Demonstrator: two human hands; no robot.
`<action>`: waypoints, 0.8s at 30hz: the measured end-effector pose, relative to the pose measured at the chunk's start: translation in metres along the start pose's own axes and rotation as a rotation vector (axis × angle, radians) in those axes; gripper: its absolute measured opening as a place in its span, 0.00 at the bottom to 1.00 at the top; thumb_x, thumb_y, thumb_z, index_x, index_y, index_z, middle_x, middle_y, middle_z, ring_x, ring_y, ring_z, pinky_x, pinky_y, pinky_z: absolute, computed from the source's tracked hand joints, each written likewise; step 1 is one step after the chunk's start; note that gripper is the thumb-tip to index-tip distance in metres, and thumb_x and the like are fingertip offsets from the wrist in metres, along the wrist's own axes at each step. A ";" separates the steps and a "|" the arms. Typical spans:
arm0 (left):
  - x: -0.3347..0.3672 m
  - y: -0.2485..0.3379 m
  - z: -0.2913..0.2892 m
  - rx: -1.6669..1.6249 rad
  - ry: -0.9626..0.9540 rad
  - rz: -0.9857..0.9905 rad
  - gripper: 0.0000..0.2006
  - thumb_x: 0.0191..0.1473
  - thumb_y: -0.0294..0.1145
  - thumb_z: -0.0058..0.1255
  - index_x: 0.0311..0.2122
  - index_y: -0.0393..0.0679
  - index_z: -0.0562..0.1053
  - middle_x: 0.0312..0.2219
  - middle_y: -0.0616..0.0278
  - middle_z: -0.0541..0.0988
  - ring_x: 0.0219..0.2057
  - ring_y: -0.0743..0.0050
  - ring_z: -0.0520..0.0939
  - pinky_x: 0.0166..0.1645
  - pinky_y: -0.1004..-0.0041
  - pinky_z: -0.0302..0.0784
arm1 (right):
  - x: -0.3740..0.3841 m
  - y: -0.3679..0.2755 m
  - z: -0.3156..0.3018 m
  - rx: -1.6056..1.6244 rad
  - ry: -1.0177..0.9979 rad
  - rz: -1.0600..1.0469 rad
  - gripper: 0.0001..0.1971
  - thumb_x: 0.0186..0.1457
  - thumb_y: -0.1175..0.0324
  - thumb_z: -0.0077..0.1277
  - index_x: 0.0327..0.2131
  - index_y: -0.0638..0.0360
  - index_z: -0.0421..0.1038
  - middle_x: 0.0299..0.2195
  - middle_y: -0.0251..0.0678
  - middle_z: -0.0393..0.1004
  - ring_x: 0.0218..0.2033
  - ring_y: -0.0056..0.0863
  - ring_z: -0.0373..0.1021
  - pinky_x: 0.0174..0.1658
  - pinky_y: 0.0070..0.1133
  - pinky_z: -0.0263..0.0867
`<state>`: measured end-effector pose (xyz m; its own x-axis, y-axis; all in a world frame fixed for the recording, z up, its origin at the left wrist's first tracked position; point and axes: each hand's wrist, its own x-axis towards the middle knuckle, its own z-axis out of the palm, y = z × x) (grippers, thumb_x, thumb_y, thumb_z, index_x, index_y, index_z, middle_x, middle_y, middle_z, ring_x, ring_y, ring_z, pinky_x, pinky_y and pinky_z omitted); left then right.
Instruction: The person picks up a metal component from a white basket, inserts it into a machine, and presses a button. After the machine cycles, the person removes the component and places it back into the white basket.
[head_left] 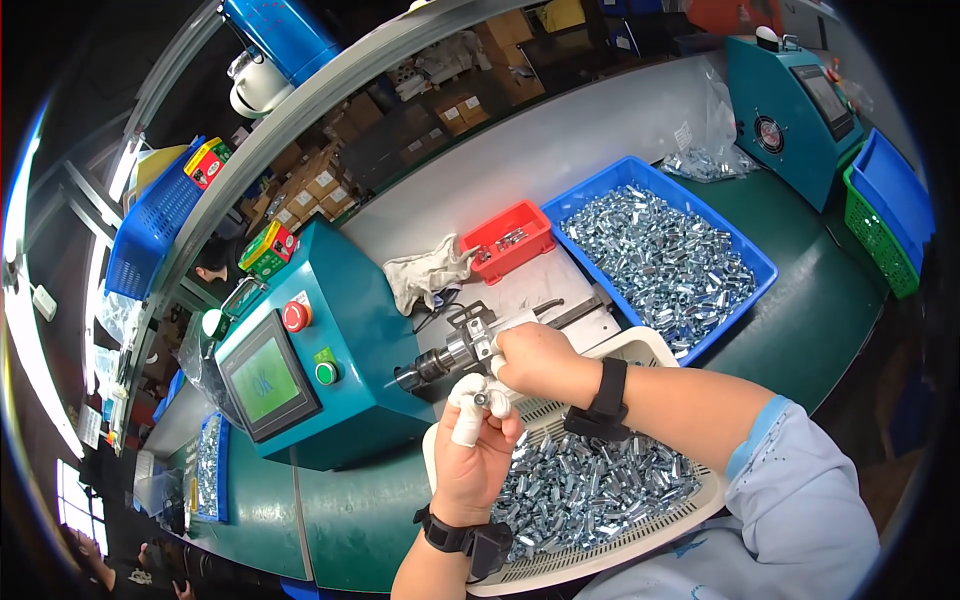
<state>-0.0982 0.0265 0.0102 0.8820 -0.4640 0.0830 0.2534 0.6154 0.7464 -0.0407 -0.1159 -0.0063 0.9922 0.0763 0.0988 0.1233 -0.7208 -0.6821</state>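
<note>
My left hand [472, 450], with white coverings on its fingertips, is closed on a small metal sleeve [481, 399], its round end turned up. Just above it, my right hand [535, 358] is closed at the end of a metal spindle with a chuck [440, 362]; its fingertips are partly hidden, and what they hold I cannot make out. The spindle sticks out from a teal machine [350, 350] with a lit green screen [265, 380]. Under both hands is a cream slotted basket [600, 560] heaped with shiny metal sleeves [600, 485].
Beyond my right hand stands a blue bin [755, 262] full of similar metal parts. A red bin [530, 240] holding a few pieces and white gloves [425, 275] lie behind the spindle. A second teal machine [790, 130] is at the far right, beside stacked bins [885, 210].
</note>
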 end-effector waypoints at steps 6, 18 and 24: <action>-0.001 -0.001 -0.001 -0.003 -0.036 0.011 0.11 0.57 0.34 0.41 0.44 0.47 0.64 0.28 0.66 0.70 0.25 0.76 0.67 0.32 0.77 0.62 | 0.009 0.008 -0.009 -0.103 0.000 0.073 0.11 0.39 0.65 0.47 0.25 0.62 0.74 0.27 0.46 0.74 0.31 0.42 0.72 0.35 0.32 0.67; -0.001 0.001 0.000 -0.097 -0.098 0.009 0.10 0.56 0.32 0.41 0.43 0.45 0.65 0.28 0.64 0.71 0.26 0.74 0.68 0.34 0.76 0.64 | 0.021 0.006 -0.013 -0.261 -0.049 0.103 0.16 0.42 0.57 0.48 0.26 0.62 0.75 0.28 0.45 0.75 0.32 0.40 0.72 0.36 0.31 0.67; 0.001 0.001 -0.004 -0.139 -0.122 0.029 0.10 0.56 0.32 0.42 0.43 0.44 0.66 0.29 0.64 0.71 0.27 0.75 0.69 0.35 0.76 0.65 | 0.033 -0.018 -0.024 -0.333 -0.143 0.136 0.19 0.43 0.52 0.48 0.27 0.60 0.75 0.28 0.43 0.75 0.32 0.39 0.72 0.36 0.31 0.67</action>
<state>-0.0951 0.0289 0.0087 0.8370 -0.5136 0.1888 0.2887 0.7075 0.6450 -0.0106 -0.1169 0.0269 0.9946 0.0429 -0.0947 0.0006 -0.9132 -0.4074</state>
